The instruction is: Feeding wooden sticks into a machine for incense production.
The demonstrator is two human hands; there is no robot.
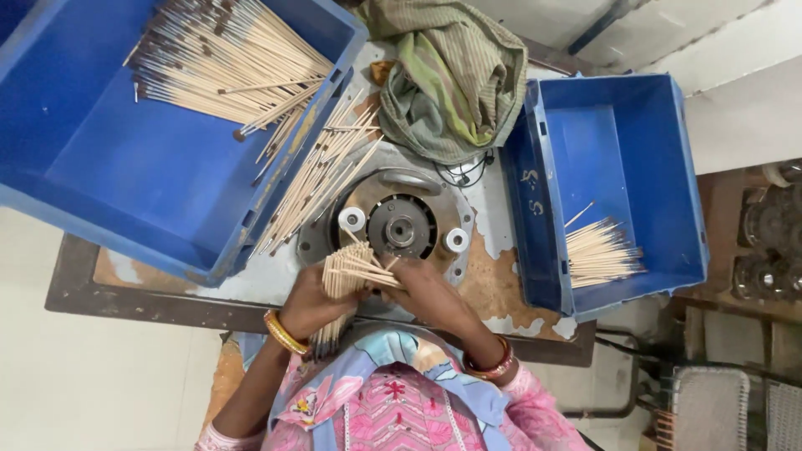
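Centrally, low in the frame, the left hand [307, 302] wraps a bundle of thin sticks [344, 282], fingers curled tight around its middle, pale ends fanning up, dark ends poking out below the fist. The right hand [424, 288] sits just beside it, fingertips pinching a few sticks at the top of the bundle. Both hands are over a round metal machine plate [401, 224] with two white rollers, mounted on a worn table [493, 288]. Loose sticks [322, 179] lie slanted on the table, from the plate toward the upper left. Upper left of the frame: a big blue crate [100, 159] holding a heap of dark-tipped sticks [225, 63]. Right of centre: a second blue crate [601, 142] with a small stick pile [600, 253] in its lower corner. Top centre: a crumpled green cloth [455, 79]. Gold bangle on the left wrist, red bangle on the right.
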